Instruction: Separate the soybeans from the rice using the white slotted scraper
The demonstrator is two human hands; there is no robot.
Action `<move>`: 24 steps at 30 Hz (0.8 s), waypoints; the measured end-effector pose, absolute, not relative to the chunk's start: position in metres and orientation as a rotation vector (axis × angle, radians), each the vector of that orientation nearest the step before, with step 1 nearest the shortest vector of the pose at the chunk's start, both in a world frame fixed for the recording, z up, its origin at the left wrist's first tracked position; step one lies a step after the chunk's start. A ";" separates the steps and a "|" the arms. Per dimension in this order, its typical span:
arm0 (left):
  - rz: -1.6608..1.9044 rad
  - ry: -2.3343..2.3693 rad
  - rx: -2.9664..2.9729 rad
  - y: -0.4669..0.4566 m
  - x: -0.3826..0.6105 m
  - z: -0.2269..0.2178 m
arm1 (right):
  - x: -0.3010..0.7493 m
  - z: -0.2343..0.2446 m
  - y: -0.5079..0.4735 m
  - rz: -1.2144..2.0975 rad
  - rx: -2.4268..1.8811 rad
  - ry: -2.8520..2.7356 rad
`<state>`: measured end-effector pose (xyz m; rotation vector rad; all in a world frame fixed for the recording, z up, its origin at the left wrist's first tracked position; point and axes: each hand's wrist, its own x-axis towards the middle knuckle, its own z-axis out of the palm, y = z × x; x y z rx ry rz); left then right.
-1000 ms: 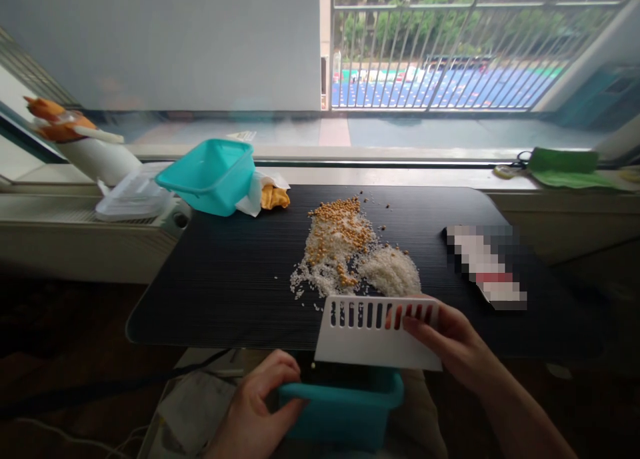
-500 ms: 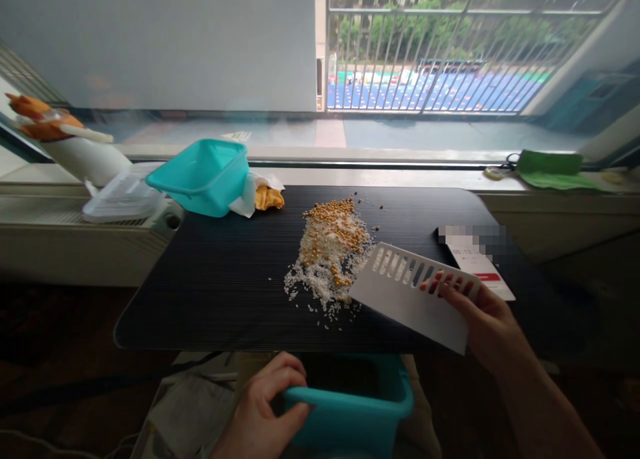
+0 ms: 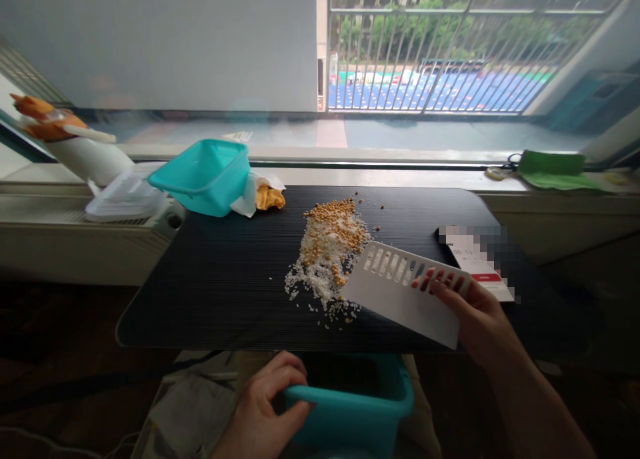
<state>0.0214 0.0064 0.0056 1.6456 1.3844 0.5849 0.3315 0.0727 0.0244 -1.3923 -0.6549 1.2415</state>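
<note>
Since a moment ago, the white slotted plastic scraper (image 3: 400, 292) has edged left, and its left corner now touches the mixed pile of white rice and yellow beans (image 3: 330, 245) on the black table (image 3: 225, 279). My right hand (image 3: 480, 319) pinches its right end, fingers behind the slots. My left hand (image 3: 265, 405) is curled around the rim of the teal plastic bin (image 3: 360, 405) below the near edge. The scraper's long axis runs far-left to near-right, slotted edge far. I judge a skewed sweep could scatter grains past the bin.
</note>
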 end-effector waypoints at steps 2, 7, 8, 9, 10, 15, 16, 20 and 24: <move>0.587 1.385 1.644 0.006 0.021 0.006 | 0.331 0.025 0.072 1.258 -1.404 -0.691; 0.601 1.383 1.636 0.007 0.022 0.006 | 0.330 0.036 0.063 1.243 -1.435 -0.701; 0.608 1.383 1.638 0.007 0.022 0.006 | 0.330 0.039 0.061 1.228 -1.442 -0.688; 0.612 1.383 1.640 0.007 0.022 0.006 | 0.329 0.041 0.059 1.220 -1.451 -0.682; 0.614 1.384 1.641 0.007 0.022 0.006 | 0.329 0.042 0.057 1.218 -1.458 -0.682; 0.599 1.393 1.626 0.006 0.022 0.005 | 0.332 0.044 0.048 1.251 -1.480 -0.666; 0.600 1.390 1.622 0.006 0.022 0.005 | 0.334 0.044 0.046 1.269 -1.485 -0.670; 0.612 1.372 1.616 0.006 0.022 0.005 | 0.335 0.047 0.042 1.328 -1.486 -0.712; 0.629 1.380 1.620 0.007 0.023 0.006 | 0.326 0.048 0.044 1.303 -1.451 -0.734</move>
